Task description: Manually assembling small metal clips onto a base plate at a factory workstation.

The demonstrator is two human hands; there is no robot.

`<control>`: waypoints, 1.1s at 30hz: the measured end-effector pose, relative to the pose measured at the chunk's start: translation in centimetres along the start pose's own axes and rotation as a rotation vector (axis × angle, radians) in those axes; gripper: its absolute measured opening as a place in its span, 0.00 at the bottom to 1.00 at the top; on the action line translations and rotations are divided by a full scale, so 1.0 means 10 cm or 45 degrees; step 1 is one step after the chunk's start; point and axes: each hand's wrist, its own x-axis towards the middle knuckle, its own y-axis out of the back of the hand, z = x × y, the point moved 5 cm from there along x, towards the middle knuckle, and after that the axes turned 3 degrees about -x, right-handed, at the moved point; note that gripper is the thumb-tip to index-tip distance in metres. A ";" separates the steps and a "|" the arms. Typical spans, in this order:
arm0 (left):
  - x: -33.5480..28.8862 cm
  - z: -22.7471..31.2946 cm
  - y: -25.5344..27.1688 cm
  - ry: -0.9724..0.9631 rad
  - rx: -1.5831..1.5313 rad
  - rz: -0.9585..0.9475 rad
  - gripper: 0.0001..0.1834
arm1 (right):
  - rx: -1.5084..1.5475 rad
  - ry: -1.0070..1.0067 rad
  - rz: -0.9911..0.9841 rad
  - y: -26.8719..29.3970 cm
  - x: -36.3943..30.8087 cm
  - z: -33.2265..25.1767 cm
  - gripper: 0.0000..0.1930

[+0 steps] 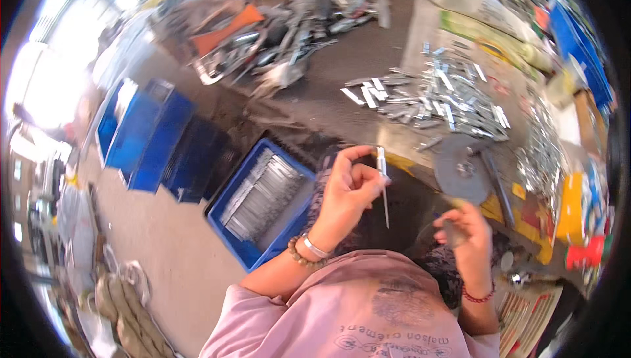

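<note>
The left hand (pixel 353 190) is pinching a slender metal rod (pixel 386 205), risking a drop if loosening. The right hand (pixel 468 230) is looking blurred; I cannot tell its grip.

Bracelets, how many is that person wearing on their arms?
3. A silver bangle and a string of brown beads circle the left wrist; a dark red bracelet is on the right wrist. Another could be hidden from this view.

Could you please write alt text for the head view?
A person's left hand pinches a slender metal piece; the right hand holds a blurred dark item. To the left, a blue tray contains slim metal pieces; loose metal parts lie on the surface ahead.
</note>
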 end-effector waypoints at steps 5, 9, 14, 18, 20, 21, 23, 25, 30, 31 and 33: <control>-0.15 -0.29 1.47 -0.034 0.155 0.590 0.27 | -0.026 0.078 0.207 0.41 0.15 0.08 0.22; -0.52 -0.89 2.90 0.237 0.364 0.971 0.25 | 0.075 0.041 0.203 0.39 0.24 0.12 0.23; -0.38 -1.17 3.35 0.265 0.279 1.015 0.25 | 0.102 0.042 0.239 0.40 0.24 0.15 0.23; 0.06 -1.37 3.74 0.176 0.434 1.007 0.24 | 0.148 0.036 0.247 0.38 0.24 0.14 0.21; 0.19 -1.48 4.03 0.141 0.591 1.078 0.23 | 0.148 0.043 0.231 0.35 0.24 0.10 0.21; 0.24 -1.45 4.09 0.113 0.753 1.138 0.23 | 0.146 0.040 0.225 0.35 0.24 0.10 0.20; 0.29 -1.48 4.20 0.113 0.650 1.088 0.23 | 0.156 0.050 0.217 0.35 0.25 0.11 0.19; 0.40 -1.43 4.06 0.137 0.880 1.143 0.24 | 0.149 0.058 0.242 0.39 0.22 0.14 0.19; 0.36 -1.12 3.81 -0.067 1.190 1.193 0.23 | 0.150 0.044 0.229 0.39 0.22 0.08 0.16; 0.36 -1.01 3.74 -0.141 1.198 1.264 0.22 | 0.153 0.058 0.260 0.40 0.24 0.06 0.16; 0.47 -0.63 3.32 -0.338 0.931 1.248 0.18 | 0.169 -0.006 0.188 0.38 0.27 0.08 0.16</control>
